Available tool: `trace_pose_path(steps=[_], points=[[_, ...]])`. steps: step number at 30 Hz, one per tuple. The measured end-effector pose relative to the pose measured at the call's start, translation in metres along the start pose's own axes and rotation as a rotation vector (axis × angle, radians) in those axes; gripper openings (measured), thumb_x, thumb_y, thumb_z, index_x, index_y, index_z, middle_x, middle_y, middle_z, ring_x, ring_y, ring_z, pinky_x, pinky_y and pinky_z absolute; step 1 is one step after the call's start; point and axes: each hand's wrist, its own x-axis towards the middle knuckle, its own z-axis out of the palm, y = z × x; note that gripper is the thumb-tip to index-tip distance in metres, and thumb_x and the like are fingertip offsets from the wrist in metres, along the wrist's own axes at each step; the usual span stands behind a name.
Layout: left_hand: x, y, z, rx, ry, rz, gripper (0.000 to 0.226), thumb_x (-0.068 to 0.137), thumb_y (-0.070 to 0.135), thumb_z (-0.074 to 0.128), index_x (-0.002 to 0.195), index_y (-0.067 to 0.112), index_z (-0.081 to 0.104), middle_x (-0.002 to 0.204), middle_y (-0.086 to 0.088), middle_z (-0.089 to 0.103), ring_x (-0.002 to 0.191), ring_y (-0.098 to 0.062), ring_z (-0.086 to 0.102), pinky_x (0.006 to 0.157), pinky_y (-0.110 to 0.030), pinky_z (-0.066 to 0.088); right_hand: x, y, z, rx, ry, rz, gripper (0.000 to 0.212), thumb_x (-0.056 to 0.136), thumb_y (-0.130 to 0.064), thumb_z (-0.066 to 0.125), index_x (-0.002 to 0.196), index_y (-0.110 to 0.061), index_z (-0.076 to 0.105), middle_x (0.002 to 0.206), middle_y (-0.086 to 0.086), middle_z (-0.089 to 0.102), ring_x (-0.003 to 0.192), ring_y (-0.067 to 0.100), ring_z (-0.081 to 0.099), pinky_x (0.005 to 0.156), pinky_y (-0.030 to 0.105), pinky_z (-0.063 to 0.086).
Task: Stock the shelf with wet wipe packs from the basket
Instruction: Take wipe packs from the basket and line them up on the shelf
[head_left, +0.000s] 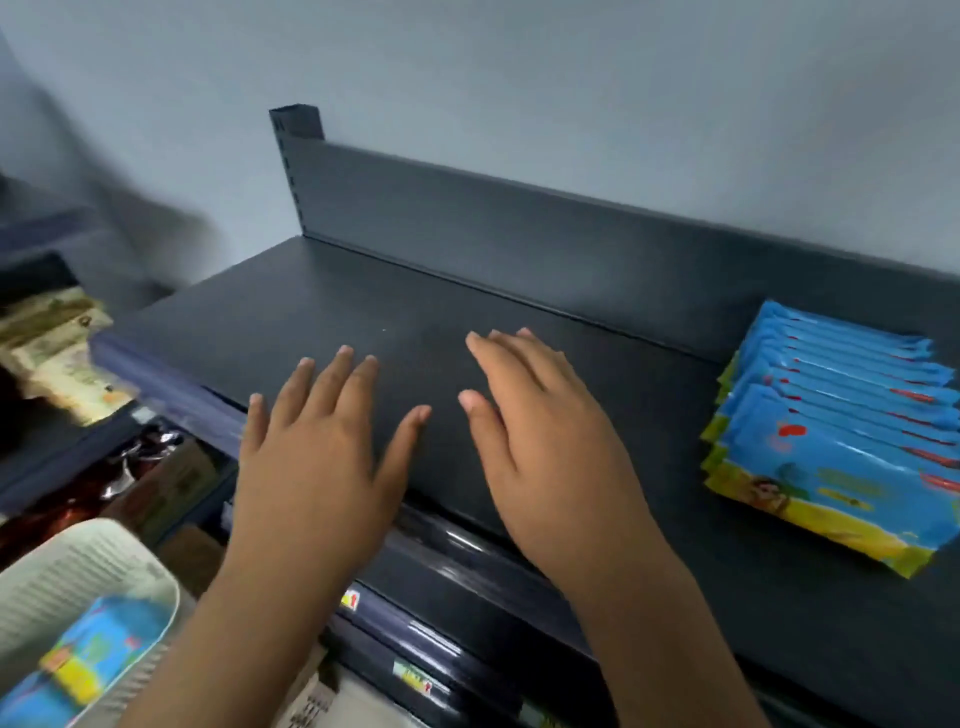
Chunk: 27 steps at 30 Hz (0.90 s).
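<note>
A dark shelf (322, 312) fills the middle of the head view. Over its front part hover my left hand (322, 457) and my right hand (550, 447), side by side, fingers straight and spread, holding nothing. A row of several blue wet wipe packs (841, 441) with yellow-green edges lies overlapped on the shelf's right end, apart from both hands. At the bottom left a pale ribbed basket (78, 577) holds more blue packs (88, 660), partly cut off by the frame edge.
The shelf has a low dark back panel (519, 234) and an upright post (293, 156) against a grey wall. Lower shelves at the left carry beige packets (62, 358) and shiny dark red packets (104, 493). Price-tag rails (415, 639) run below the shelf's front edge.
</note>
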Motion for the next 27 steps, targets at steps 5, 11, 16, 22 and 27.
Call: trace_pose_path(steps=[5, 11, 16, 22, 27], points=[[-0.025, -0.109, -0.021, 0.031, 0.088, -0.265, 0.073, 0.097, 0.069, 0.028, 0.146, 0.021, 0.051, 0.157, -0.005, 0.048, 0.149, -0.033, 0.036, 0.118, -0.063, 0.03, 0.034, -0.09, 0.068, 0.075, -0.153, -0.208, 0.047, 0.108, -0.039, 0.035, 0.147, -0.016, 0.048, 0.15, 0.003, 0.049, 0.148, 0.022, 0.033, 0.118, 0.043, 0.036], [-0.067, -0.242, -0.036, 0.038, 0.151, -0.485, 0.069, 0.1, 0.065, 0.031, 0.145, 0.018, 0.051, 0.156, -0.008, 0.049, 0.147, -0.035, 0.039, 0.115, -0.061, 0.035, 0.052, -0.217, 0.16, 0.144, -0.27, -0.423, 0.04, 0.107, -0.037, 0.037, 0.139, -0.017, 0.052, 0.14, 0.002, 0.055, 0.14, 0.024, 0.041, 0.114, 0.039, 0.039], [-0.099, -0.354, -0.018, 0.022, 0.136, -0.63, 0.064, 0.1, 0.063, 0.036, 0.141, 0.016, 0.053, 0.152, -0.009, 0.052, 0.143, -0.035, 0.043, 0.115, -0.058, 0.038, 0.046, -0.291, 0.269, 0.192, -0.408, -0.498, 0.038, 0.104, -0.033, 0.042, 0.133, -0.013, 0.057, 0.134, 0.006, 0.059, 0.14, 0.028, 0.042, 0.116, 0.044, 0.037], [-0.147, -0.457, 0.057, -0.101, -0.017, -0.774, 0.041, 0.098, 0.028, 0.064, 0.134, 0.008, 0.061, 0.14, -0.016, 0.061, 0.132, -0.039, 0.051, 0.113, -0.048, 0.039, 0.013, -0.313, 0.403, 0.179, -0.721, -0.448, 0.028, 0.104, -0.032, 0.042, 0.12, -0.016, 0.059, 0.118, 0.002, 0.06, 0.113, 0.024, 0.055, 0.088, 0.041, 0.051], [-0.173, -0.511, 0.139, -0.162, -0.321, -0.947, 0.044, 0.095, 0.025, 0.064, 0.136, 0.011, 0.057, 0.141, -0.014, 0.056, 0.134, -0.038, 0.044, 0.112, -0.044, 0.037, -0.02, -0.301, 0.499, 0.035, -1.01, -0.367, 0.029, 0.104, -0.034, 0.044, 0.117, -0.013, 0.059, 0.116, 0.007, 0.062, 0.106, 0.03, 0.061, 0.079, 0.039, 0.049]])
